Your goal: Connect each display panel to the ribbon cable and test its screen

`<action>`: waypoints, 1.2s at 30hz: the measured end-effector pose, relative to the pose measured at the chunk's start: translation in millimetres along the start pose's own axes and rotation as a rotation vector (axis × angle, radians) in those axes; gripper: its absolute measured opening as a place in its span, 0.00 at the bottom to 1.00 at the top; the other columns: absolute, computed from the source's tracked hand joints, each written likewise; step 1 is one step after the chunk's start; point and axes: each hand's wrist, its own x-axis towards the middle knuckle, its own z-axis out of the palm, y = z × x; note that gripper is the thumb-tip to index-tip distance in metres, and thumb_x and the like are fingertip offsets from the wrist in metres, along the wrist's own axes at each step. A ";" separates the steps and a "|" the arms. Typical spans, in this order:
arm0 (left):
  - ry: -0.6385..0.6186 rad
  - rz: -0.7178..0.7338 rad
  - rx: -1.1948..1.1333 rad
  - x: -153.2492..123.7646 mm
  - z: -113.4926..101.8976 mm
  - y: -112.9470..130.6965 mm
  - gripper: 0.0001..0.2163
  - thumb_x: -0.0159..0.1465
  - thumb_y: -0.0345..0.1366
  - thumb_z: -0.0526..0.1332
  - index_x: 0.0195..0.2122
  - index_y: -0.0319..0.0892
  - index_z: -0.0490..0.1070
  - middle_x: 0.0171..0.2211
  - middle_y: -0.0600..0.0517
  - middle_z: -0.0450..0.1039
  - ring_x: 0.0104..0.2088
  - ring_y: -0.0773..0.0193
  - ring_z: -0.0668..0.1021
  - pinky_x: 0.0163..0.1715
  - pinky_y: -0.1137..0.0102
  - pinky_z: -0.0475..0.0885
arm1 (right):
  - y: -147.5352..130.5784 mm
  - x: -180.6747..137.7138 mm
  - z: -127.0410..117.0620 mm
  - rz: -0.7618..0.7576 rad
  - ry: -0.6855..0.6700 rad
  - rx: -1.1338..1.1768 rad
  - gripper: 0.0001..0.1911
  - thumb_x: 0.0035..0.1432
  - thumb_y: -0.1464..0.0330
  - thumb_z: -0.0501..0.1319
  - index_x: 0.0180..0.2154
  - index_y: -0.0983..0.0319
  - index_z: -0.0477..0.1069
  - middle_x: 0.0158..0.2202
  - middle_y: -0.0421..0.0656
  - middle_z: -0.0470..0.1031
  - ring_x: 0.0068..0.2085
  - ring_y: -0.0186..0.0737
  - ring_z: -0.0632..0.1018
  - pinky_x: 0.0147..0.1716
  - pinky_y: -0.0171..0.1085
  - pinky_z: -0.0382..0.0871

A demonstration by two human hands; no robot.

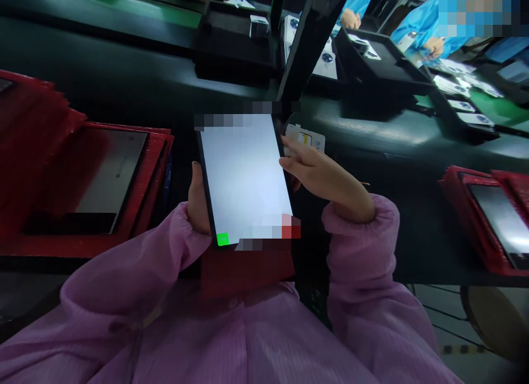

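My left hand (198, 199) grips a tablet (248, 174) by its left edge, thumb up along the side and the rest of the hand hidden beneath. The tablet's screen glows plain white, with a small green patch at the bottom left corner. My right hand (316, 172) is at the tablet's right edge, fingers stretched out and slightly apart, their tips at the frame of the screen. Whether they touch it I cannot tell. Under the tablet's lower end lies a red sheet or sleeve (248, 271). A small white card-like piece (316, 140) lies beyond my right hand.
Red padded sleeves with a dark tablet (111, 174) are stacked at left. More red sleeves (475, 207) with a tablet lie at right. A black post (309, 42) rises behind, near black trays (235, 53). Co-workers in blue sleeves (359, 1) work across the bench.
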 end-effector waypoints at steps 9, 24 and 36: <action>0.008 0.110 0.093 17.9 -4.9 -4.8 0.33 0.65 0.66 0.41 0.54 0.47 0.69 0.57 0.47 0.71 0.61 0.53 0.71 0.61 0.54 0.67 | -15.4 -25.5 -14.8 -0.014 0.159 0.320 0.25 0.59 0.70 0.60 0.59 0.57 0.68 0.23 0.35 0.74 0.23 0.34 0.74 0.22 0.34 0.69; -0.402 1.103 1.183 6.6 -13.5 17.0 0.30 0.58 0.64 0.57 0.56 0.52 0.71 0.61 0.50 0.68 0.67 0.45 0.61 0.69 0.49 0.41 | -48.2 -38.6 31.5 -0.206 0.077 -0.115 0.13 0.62 0.70 0.54 0.46 0.64 0.72 0.28 0.39 0.76 0.26 0.35 0.74 0.28 0.35 0.62; -0.429 1.271 1.213 9.2 -18.3 14.8 0.26 0.65 0.59 0.52 0.60 0.55 0.67 0.60 0.51 0.70 0.64 0.51 0.67 0.69 0.52 0.49 | 45.6 15.0 -25.8 0.100 0.189 -0.476 0.23 0.61 0.74 0.51 0.53 0.61 0.76 0.52 0.48 0.78 0.51 0.50 0.77 0.48 0.45 0.70</action>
